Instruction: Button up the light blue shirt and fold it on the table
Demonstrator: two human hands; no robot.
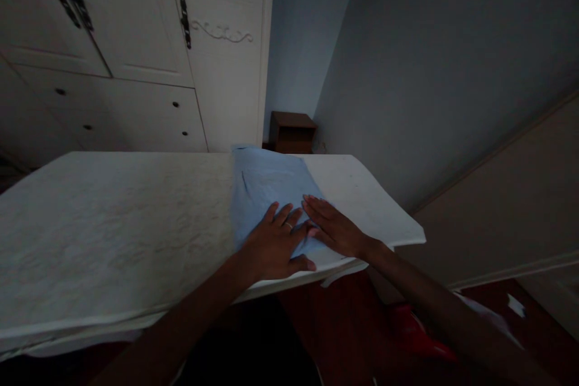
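Note:
A light blue folded cloth (271,178) lies flat on the white-covered board (136,217), reaching from its far edge to near its front edge. My left hand (275,244) rests palm down on the near part of the cloth, its fingers spread, with a ring on one finger. Close beside it, my right hand (332,226) lies flat over the cloth's right side with fingers stretched out. The fingertips of the two hands almost meet. Part of the cloth is hidden beneath them.
Behind the board stands a white wardrobe (226,84) with dark handles and drawers. A small brown cabinet (293,129) sits in the far corner by the grey wall (434,60). On the dark red floor (337,319) at right lies a red item (416,332).

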